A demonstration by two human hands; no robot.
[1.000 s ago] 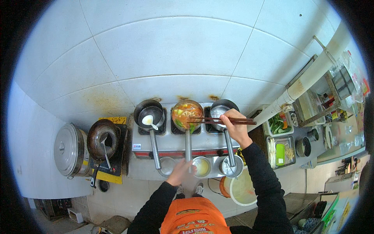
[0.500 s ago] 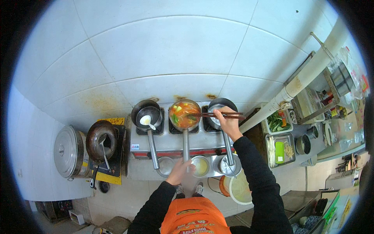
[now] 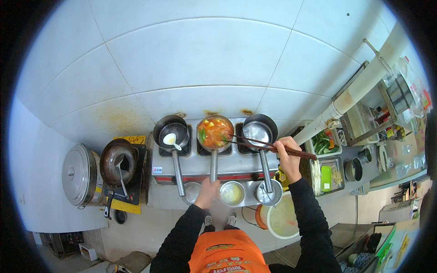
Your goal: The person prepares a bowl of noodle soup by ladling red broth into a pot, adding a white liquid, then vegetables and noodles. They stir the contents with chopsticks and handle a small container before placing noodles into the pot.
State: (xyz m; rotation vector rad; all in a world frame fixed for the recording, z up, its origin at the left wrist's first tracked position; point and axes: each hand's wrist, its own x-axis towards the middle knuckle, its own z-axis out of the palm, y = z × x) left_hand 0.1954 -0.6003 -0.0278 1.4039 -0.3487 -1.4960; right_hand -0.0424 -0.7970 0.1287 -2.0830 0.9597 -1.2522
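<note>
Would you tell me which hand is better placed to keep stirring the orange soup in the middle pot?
The right hand, probably. It holds the long chopsticks, whose tips reach the rim of the middle pot. The left hand sits at the end of that pot's handle, steadying it.

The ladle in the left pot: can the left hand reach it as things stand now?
Probably yes. The left hand grips the middle pot's handle, beside the left pot; nothing stands between it and the ladle.

Dark wok (image 3: 117, 159) beside steel stockpot (image 3: 77, 175); greens tray (image 3: 324, 142) far right.
</note>
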